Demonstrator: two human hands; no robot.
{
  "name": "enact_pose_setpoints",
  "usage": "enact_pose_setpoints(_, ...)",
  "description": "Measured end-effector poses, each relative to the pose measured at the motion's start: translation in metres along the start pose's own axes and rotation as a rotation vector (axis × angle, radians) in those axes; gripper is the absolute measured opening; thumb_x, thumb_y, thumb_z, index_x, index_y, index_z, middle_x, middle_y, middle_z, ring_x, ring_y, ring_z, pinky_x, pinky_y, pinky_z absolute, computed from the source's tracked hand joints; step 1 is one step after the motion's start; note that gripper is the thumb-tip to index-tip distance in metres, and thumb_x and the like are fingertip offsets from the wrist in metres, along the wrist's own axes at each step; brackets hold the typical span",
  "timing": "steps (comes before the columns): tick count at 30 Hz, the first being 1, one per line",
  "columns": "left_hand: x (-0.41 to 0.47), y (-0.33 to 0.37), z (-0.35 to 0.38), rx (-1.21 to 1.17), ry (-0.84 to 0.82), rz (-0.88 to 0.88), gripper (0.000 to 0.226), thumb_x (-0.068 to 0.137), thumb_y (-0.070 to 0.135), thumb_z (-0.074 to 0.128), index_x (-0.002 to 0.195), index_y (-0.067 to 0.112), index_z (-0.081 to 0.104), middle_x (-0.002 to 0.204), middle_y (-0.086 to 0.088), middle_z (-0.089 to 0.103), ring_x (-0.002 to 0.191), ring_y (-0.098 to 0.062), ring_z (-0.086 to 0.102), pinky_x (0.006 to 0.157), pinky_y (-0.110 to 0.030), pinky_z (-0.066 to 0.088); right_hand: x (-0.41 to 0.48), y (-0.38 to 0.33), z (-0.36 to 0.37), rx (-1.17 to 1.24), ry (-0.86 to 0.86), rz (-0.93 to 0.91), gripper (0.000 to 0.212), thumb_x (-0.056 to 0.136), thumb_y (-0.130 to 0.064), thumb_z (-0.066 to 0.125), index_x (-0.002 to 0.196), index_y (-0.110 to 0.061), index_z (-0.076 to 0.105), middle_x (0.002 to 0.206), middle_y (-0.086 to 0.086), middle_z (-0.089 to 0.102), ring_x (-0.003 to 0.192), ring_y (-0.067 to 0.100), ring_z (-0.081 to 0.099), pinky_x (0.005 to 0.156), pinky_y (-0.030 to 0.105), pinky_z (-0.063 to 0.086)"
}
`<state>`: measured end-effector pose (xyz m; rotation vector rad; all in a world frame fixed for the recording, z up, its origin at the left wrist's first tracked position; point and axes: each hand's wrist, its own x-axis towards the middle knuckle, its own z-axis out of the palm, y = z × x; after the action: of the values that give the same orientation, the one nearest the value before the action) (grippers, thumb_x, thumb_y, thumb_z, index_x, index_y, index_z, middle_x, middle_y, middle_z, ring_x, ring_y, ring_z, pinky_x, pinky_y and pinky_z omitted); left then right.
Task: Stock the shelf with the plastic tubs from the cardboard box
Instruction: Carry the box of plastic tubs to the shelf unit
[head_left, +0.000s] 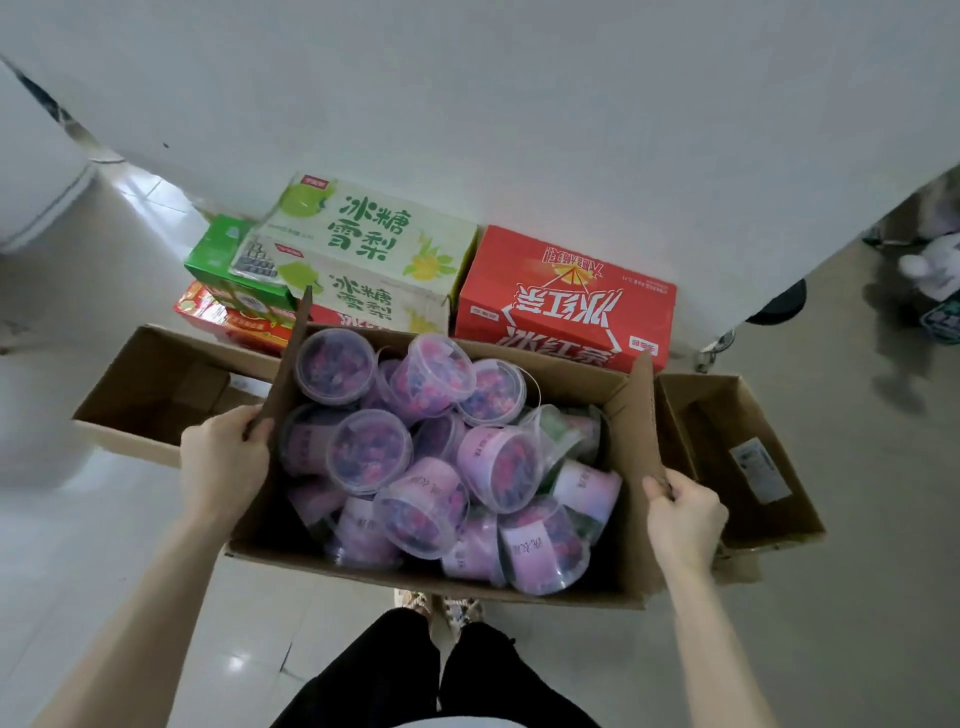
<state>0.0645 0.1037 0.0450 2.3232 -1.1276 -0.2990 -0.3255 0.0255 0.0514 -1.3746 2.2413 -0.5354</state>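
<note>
An open cardboard box (602, 577) is held above the floor in front of me. It is filled with several clear plastic tubs (370, 450) with purple labels and pink-purple contents, piled loosely on their sides and upright. My left hand (222, 460) grips the box's left flap and wall. My right hand (684, 519) grips the right flap. No shelf is in view.
Behind the box, stacked drink cartons stand against the white wall: a pale green one (363, 249), a red one (563, 301) and a small green one (228, 265). Empty open cardboard boxes lie at left (156, 389) and right (748, 457). My black-trousered legs (441, 675) are below.
</note>
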Motion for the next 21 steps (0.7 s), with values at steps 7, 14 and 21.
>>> enact_pose_setpoints(7,-0.081,-0.044,-0.056,0.059,0.168,-0.226,0.012,0.086,0.001,0.061,0.09,-0.006,0.07,0.084,-0.025,0.069,0.076,-0.04,0.061,0.067,-0.036,0.039,-0.006,-0.045,0.011,0.034,-0.213,-0.26,0.027,0.089,-0.006,0.062,0.112,0.008,0.065,0.108,0.027,0.067,0.106,0.041,0.061,0.094,0.039,0.043)
enact_pose_setpoints(14,-0.177,-0.115,-0.108,0.127,0.35,-0.569,0.011,0.084,0.003,0.064,0.084,-0.006,0.069,0.084,-0.028,0.068,0.084,-0.042,0.062,0.072,-0.042,0.043,-0.043,-0.122,0.066,-0.07,-0.438,-0.603,0.032,0.087,-0.009,0.065,0.115,0.007,0.063,0.116,0.025,0.065,0.113,0.039,0.058,0.099,0.039,0.04)
enact_pose_setpoints(21,-0.276,-0.194,-0.159,0.136,0.537,-0.858,0.012,0.084,0.004,0.063,0.076,-0.005,0.067,0.075,-0.028,0.066,0.077,-0.043,0.06,0.061,-0.035,0.031,-0.154,-0.203,0.143,-0.091,-0.651,-0.854,0.034,0.084,-0.008,0.068,0.115,0.005,0.064,0.117,0.025,0.064,0.113,0.037,0.059,0.099,0.039,0.04)
